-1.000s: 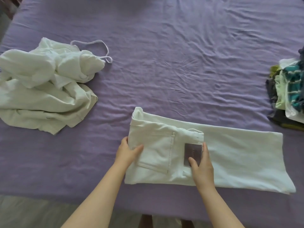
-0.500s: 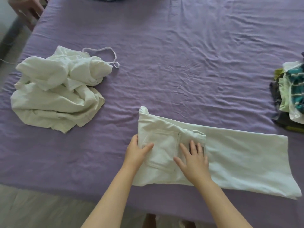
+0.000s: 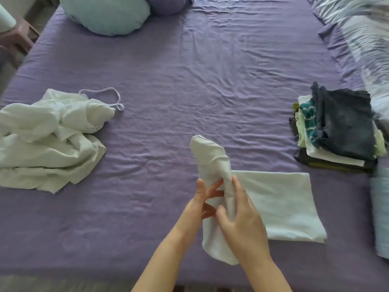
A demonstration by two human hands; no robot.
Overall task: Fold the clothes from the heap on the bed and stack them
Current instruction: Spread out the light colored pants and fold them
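White trousers (image 3: 280, 205) lie on the purple bed near its front edge, legs stretched to the right. Their waist end is lifted off the sheet and stands upright between my hands. My left hand (image 3: 200, 201) holds the raised part from the left, fingers spread against the cloth. My right hand (image 3: 237, 220) grips the same fold from the right, thumb and fingers around it. A heap of white clothes (image 3: 48, 140) with a loose strap sits at the left. A stack of folded clothes (image 3: 341, 131), dark on top, stands at the right.
The purple sheet (image 3: 189, 91) spreads wide between heap and stack. A pale blue pillow (image 3: 105, 13) and a purple one lie at the head of the bed. A patterned blanket (image 3: 362, 39) runs along the right side. A bedside stand (image 3: 14, 36) is at the far left.
Both hands went from pressing flat on the trousers' waist to lifting it; the waist end now stands up off the bed. The camera has tilted up, showing the pillows and the whole stack.
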